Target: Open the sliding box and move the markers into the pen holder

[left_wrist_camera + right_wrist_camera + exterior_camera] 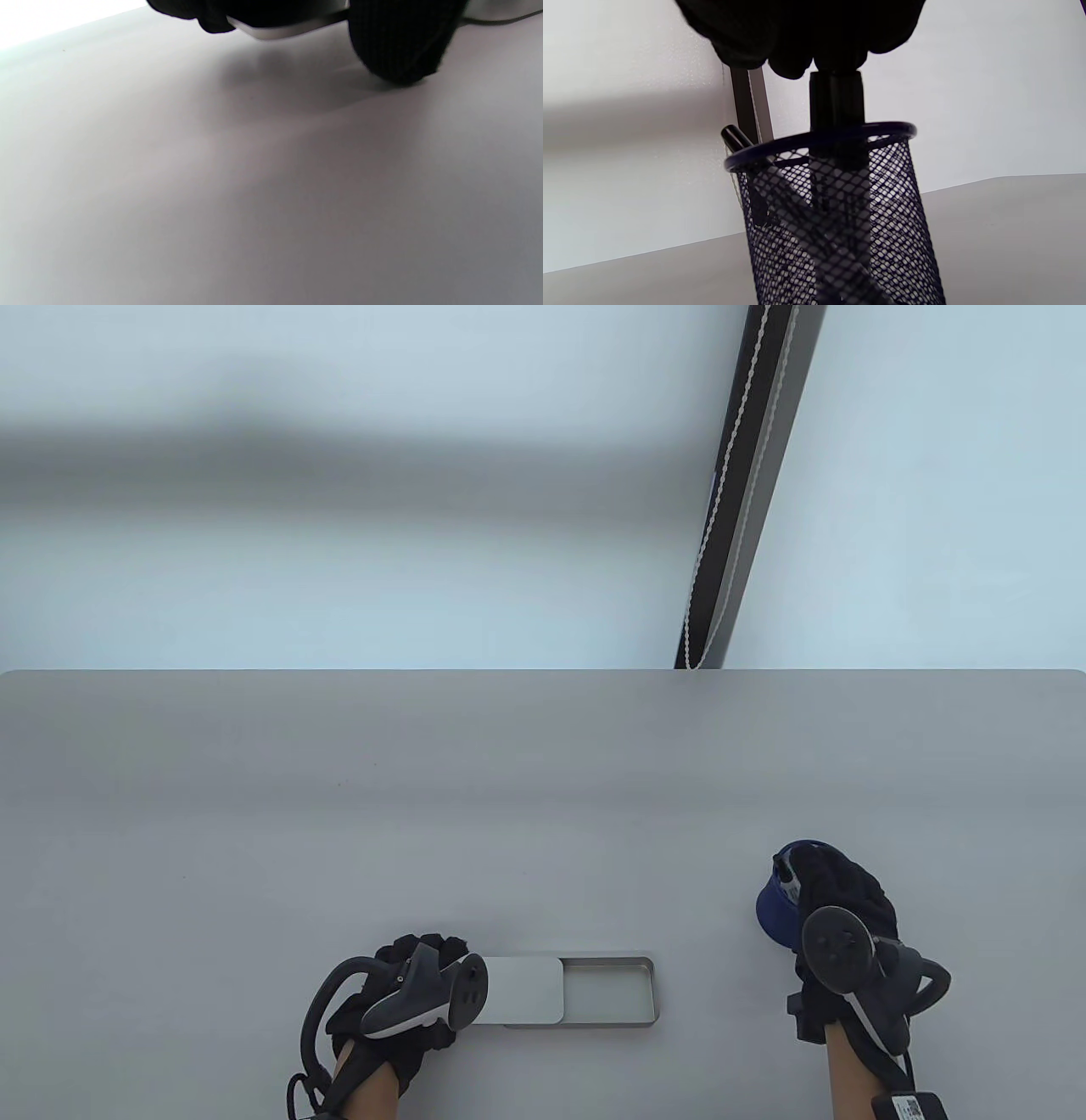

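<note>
While right hand [836,899] pinches marker [835,106] — apparently — inside pen holder [840,212] | left hand [407,993] grips box lid [522,991]

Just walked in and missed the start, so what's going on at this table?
A person in sensor gloves is emptying a sliding box into a blue mesh pen holder. The left hand rests on the box's lid, slid partway open; the exposed part shows no markers. The right hand holds a dark marker upright, its lower end already inside the holder, where another marker leans against the rim.
</note>
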A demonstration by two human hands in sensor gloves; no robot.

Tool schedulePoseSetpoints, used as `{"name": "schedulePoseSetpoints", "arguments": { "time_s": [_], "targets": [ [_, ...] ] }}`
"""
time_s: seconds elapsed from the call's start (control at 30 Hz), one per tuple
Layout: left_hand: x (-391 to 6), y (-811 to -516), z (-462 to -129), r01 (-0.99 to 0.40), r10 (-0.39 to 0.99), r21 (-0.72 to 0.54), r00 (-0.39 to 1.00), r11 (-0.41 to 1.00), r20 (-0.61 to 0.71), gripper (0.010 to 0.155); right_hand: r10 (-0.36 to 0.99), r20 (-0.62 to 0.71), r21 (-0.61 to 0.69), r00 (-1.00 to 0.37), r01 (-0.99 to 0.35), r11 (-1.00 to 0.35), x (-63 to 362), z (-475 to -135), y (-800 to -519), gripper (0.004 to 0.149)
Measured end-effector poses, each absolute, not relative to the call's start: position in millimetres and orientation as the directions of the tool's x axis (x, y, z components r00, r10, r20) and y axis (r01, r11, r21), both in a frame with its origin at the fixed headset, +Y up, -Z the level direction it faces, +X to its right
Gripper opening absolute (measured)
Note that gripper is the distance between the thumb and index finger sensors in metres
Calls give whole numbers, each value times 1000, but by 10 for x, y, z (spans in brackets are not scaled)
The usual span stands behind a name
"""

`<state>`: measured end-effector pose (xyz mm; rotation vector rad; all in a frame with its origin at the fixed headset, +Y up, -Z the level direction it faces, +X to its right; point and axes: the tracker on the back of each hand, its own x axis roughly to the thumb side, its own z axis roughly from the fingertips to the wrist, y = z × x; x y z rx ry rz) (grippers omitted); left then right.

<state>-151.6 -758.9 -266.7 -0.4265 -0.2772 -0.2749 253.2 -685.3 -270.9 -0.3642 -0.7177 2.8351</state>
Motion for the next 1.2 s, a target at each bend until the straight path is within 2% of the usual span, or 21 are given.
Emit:
{"name": "schedulePoseSetpoints", "arguments": {
  "time_s": [0.17,0.37,0.53,0.8,1.07,1.2],
  "targets": [
    [-1513,-7590,-2662,316,-201,-366,926,875,319,79,292,-142,-528,-946,-177,-830,2348,-2647,-6629,52],
    [-1512,-7590,-2663,313,-197,-367,927,876,319,79,331,-67,-517,-941,-252,-818,2041,-2554,-6371,58],
    [-1509,-7592,-2660,312,-196,-367,927,876,321,80,367,-2,-476,-930,-322,-818,1815,-2495,-6302,64],
    [-1500,-7592,-2656,320,-204,-362,924,875,324,80,421,63,-340,-905,-416,-843,1546,-2566,-6598,74],
    [-1494,-7593,-2651,324,-207,-360,922,875,326,80,324,36,-138,-945,-326,-935,1428,-2726,-7120,78],
    [-1492,-7593,-2649,325,-208,-362,923,874,325,80,255,14,-63,-967,-255,-965,1427,-2765,-7246,79]
  ]
}}
